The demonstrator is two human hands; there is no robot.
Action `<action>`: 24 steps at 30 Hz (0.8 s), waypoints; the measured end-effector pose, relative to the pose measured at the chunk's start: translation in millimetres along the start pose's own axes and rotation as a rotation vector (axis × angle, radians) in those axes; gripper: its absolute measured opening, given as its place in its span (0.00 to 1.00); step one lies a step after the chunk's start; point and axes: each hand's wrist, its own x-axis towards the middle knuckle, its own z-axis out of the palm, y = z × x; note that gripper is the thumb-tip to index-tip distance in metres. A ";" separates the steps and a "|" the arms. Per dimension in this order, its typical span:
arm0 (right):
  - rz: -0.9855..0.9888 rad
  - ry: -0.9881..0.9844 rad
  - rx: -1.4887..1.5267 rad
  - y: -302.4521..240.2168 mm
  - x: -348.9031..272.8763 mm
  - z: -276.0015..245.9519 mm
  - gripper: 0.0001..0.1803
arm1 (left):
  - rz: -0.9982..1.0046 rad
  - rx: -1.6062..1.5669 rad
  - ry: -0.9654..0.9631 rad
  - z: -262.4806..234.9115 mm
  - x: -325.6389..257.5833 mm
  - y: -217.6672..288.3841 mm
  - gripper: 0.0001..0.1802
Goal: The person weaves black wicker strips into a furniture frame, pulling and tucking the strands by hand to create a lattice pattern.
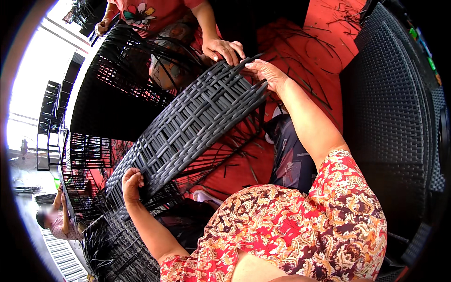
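Note:
A long curved panel [188,127] woven from dark grey plastic wicker strips runs slantwise across the middle. At its far right end my right hand [268,74] pinches the loose ends of wicker strips [257,85] between thumb and fingers. My left hand [133,183] is curled closed at the panel's near left edge; what its fingers hold, if anything, is hidden. Across from me, a co-worker's hand [224,49] lies at the panel's far end, close to my right hand. That person's other hand [101,27] is at the upper left.
A black wicker frame [112,84] with open lattice stands left of the panel. Loose strips [324,42] are scattered over the red floor [282,42]. Large dark woven panels [385,94] lean at the right. Another person [63,225] sits at the far left.

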 end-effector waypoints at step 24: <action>-0.110 -0.108 0.227 -5.1 -10.8 30.7 0.07 | -0.009 -0.021 0.014 -4.3 -2.0 -1.4 0.02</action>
